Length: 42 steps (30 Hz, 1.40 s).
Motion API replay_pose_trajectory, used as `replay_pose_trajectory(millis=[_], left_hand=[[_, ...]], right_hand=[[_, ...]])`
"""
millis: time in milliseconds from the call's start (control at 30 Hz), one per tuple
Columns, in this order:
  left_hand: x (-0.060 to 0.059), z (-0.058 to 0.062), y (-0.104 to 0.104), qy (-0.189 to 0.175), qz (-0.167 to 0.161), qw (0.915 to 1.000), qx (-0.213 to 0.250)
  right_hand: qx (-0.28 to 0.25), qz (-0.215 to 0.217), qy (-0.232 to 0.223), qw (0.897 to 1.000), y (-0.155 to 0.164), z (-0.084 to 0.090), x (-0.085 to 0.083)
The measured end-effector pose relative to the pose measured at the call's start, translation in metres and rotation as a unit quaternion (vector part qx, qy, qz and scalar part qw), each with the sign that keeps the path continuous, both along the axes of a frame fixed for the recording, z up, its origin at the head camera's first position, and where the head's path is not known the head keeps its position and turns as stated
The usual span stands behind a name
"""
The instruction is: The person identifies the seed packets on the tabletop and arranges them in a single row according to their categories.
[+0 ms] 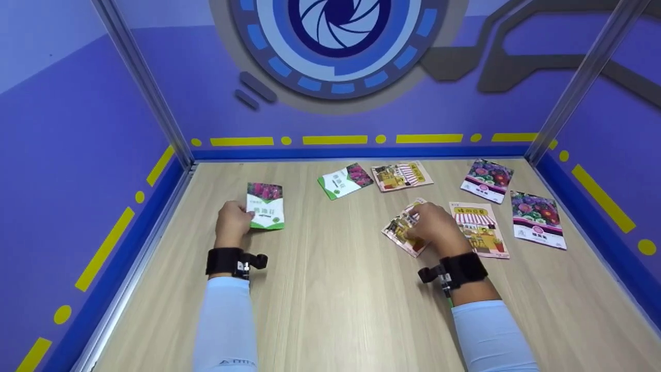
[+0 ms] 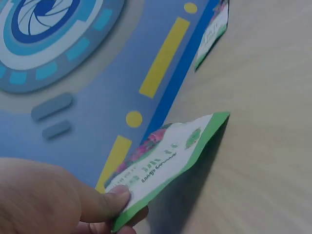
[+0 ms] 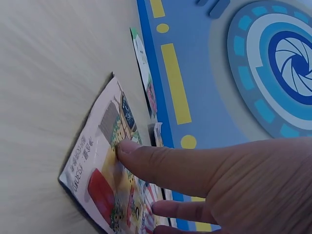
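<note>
On the pale wood-grain tabletop (image 1: pixel 330 289), the left hand (image 1: pixel 232 223) pinches the near edge of a white, green-bordered seed packet with pink flowers printed at its top (image 1: pixel 266 205); the left wrist view shows the thumb (image 2: pixel 105 202) on the packet's face and a finger curled beneath, with its far end lifted off the wood. The right hand (image 1: pixel 436 226) rests on a flat paper packet printed with a yellow and red shopfront picture (image 1: pixel 400 230), which lies right of the table's middle; in the right wrist view a fingertip (image 3: pixel 127 147) presses on its face, and the near edge seems slightly raised. A similar shopfront packet (image 1: pixel 483 227) lies just beside that hand, two purple flower packets (image 1: pixel 537 219) farther right, and another green-and-white packet (image 1: pixel 343 181) near the back wall.
</note>
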<state>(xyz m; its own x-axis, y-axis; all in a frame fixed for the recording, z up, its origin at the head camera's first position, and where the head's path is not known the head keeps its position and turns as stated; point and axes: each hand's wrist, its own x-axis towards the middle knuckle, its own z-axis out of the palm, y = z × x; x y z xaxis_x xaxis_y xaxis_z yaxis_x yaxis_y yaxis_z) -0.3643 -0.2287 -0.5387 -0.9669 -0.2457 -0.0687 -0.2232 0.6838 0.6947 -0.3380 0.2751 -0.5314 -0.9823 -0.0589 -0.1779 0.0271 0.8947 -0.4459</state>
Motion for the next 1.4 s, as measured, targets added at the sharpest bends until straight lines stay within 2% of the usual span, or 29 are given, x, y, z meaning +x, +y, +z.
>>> replay_pose_trajectory(millis=[133,233,467,600,800,867,1000,1267,1400], left_hand=[[0.004,-0.005,-0.012,-0.018,0.021,0.9989,-0.038],[0.007,-0.007,-0.017,-0.014,0.037,0.9977,-0.056],[0.011,-0.007,-0.019,-0.018,0.060,0.9935,-0.095],[0.012,-0.002,-0.012,-0.005,0.044,0.9915,-0.122],[0.010,0.004,0.007,-0.007,-0.054,0.9856,-0.160],[0.011,0.002,0.012,-0.010,-0.069,0.9834,-0.168],[0.015,-0.002,0.014,0.002,-0.064,0.9815,-0.181],[0.020,-0.004,0.002,0.006,-0.029,0.9803,-0.195],[0.020,-0.006,-0.003,0.020,-0.029,0.9780,-0.206]], right_hand=[[0.001,-0.001,-0.001,1.000,0.001,-0.002,-0.001],[0.005,0.000,-0.001,1.000,0.001,-0.002,-0.001],[0.012,0.005,0.001,1.000,0.001,0.000,0.000],[0.014,0.002,-0.004,1.000,0.000,0.001,0.001],[0.009,0.004,-0.006,1.000,0.000,0.000,0.001],[0.008,0.003,-0.007,1.000,0.001,0.000,0.001],[0.010,0.005,-0.011,1.000,0.002,-0.001,0.000],[0.020,0.009,-0.010,1.000,0.002,-0.001,-0.002],[0.020,0.007,-0.009,1.000,0.001,-0.002,-0.001]])
